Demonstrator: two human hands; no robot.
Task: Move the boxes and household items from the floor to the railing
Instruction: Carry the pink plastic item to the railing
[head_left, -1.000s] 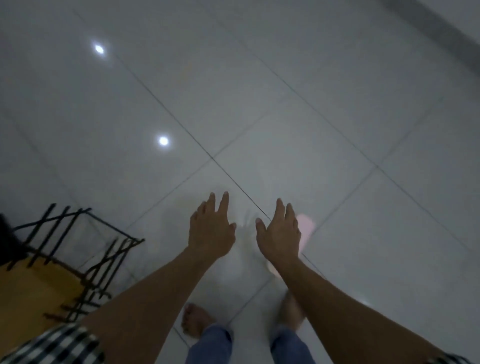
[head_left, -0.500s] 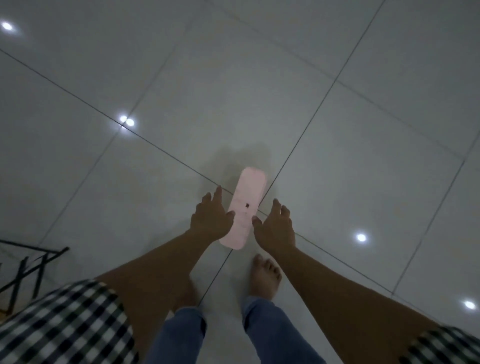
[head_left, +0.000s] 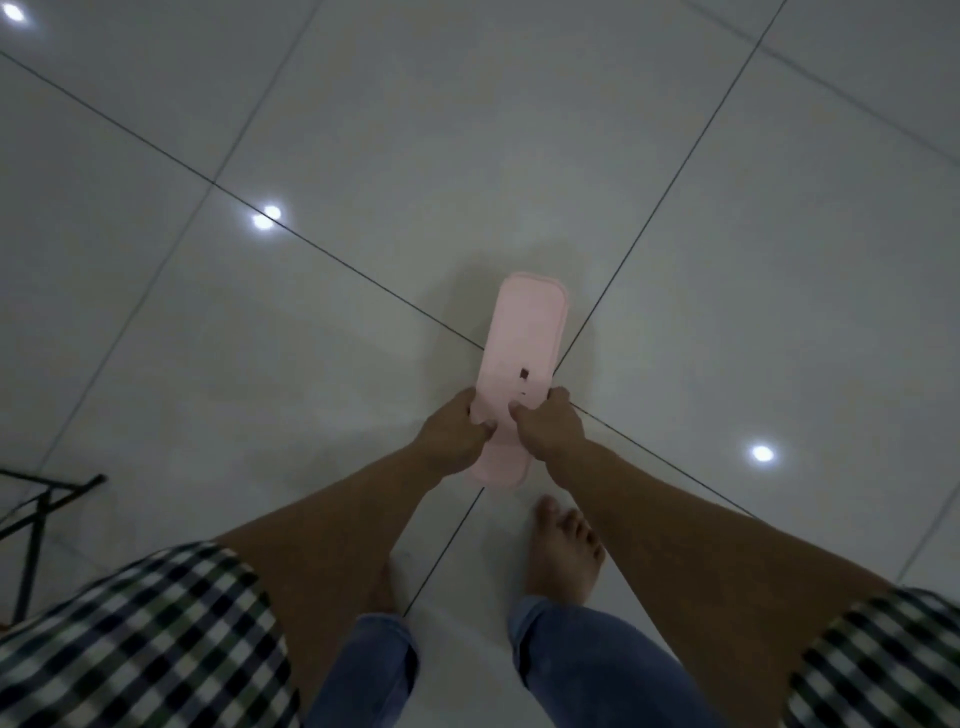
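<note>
left hand and right hand, open beside the pink box half a second ago, now curled round its near end, gripping both long edges

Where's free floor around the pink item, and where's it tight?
Free: tile beyond the pink item; tile right of it; tile left of it out to the black frame. Tight: its near end, where left hand and right hand grip it by the bare foot.
</note>
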